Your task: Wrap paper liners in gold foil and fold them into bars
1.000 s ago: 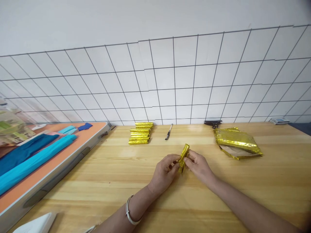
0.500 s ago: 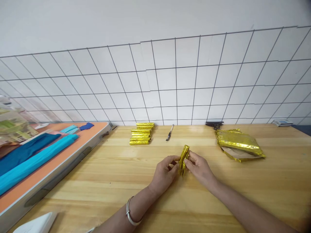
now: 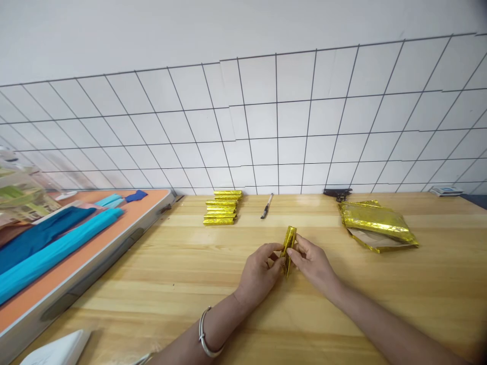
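Note:
Both hands pinch one narrow folded piece of gold foil paper (image 3: 290, 235), held upright at a slight tilt above the wooden table (image 3: 182, 284). My left hand (image 3: 261, 268) grips its left side with thumb and fingers. My right hand (image 3: 314, 261) has its thumb on the near face and its fingers behind the right edge. Several folded gold strips (image 3: 220, 209) lie in a row near the wall. Flat gold foil sheets (image 3: 378, 223) with a brown underside are stacked to the right.
A pen (image 3: 267, 207) lies near the wall, and a black clip-like object (image 3: 337, 193) sits behind the sheets. Left is an orange-topped surface (image 3: 125, 225) with a turquoise fabric roll (image 3: 72, 243). A white object (image 3: 57, 350) is at the lower left, a small stack (image 3: 446, 191) at the far right.
The view has shifted slightly. Both hands keep hold of the gold foil paper; my fingers have moved a little on it, and the piece looks pressed narrower.

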`<state>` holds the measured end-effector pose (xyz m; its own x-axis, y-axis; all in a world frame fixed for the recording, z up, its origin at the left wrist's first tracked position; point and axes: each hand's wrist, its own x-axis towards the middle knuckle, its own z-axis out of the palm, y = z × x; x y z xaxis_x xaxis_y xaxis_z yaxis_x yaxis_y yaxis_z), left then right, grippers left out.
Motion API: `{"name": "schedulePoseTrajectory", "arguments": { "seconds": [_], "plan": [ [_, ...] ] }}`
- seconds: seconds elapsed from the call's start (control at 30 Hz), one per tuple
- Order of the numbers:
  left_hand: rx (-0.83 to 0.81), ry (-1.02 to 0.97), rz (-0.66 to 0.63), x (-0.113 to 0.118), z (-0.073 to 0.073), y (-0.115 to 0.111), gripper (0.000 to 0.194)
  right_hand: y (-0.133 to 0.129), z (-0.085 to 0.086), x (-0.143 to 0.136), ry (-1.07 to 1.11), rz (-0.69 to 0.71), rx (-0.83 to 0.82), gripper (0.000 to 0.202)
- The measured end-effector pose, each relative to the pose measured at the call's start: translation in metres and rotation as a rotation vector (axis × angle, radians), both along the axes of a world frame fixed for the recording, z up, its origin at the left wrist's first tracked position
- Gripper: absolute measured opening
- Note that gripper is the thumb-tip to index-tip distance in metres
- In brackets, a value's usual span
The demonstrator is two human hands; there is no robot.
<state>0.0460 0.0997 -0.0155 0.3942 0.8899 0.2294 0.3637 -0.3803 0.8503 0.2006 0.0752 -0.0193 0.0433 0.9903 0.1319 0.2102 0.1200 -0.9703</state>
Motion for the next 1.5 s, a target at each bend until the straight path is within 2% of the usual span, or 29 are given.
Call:
{"name": "schedulePoseTrajectory", "arguments": {
  "seconds": [0.2, 0.47, 0.63, 0.93, 1.33, 1.5],
  "plan": [
    [-0.007, 0.014, 0.008, 0.001, 0.000, -0.001, 0.023, 0.000, -0.004, 0.000, 0.023, 0.006, -0.024, 0.031],
    [-0.029, 0.025, -0.024, 0.000, 0.002, 0.000, 0.022, -0.002, 0.003, 0.001, 0.061, 0.042, -0.060, 0.035],
    [-0.042, 0.018, -0.025, -0.001, -0.001, 0.001, 0.023, 0.001, -0.004, 0.003, 0.018, 0.006, -0.066, 0.034],
    [-0.149, -0.004, -0.005, 0.000, 0.002, 0.000, 0.022, 0.003, -0.006, 0.002, 0.151, -0.006, -0.135, 0.055],
    [-0.283, -0.062, -0.021, 0.001, 0.007, -0.001, 0.019, 0.004, -0.014, 0.002, 0.138, 0.001, -0.095, 0.056],
    [-0.316, -0.082, -0.026, 0.002, 0.006, 0.001, 0.020, 0.005, -0.016, 0.003, 0.054, -0.014, -0.067, 0.055]
  ]
}}
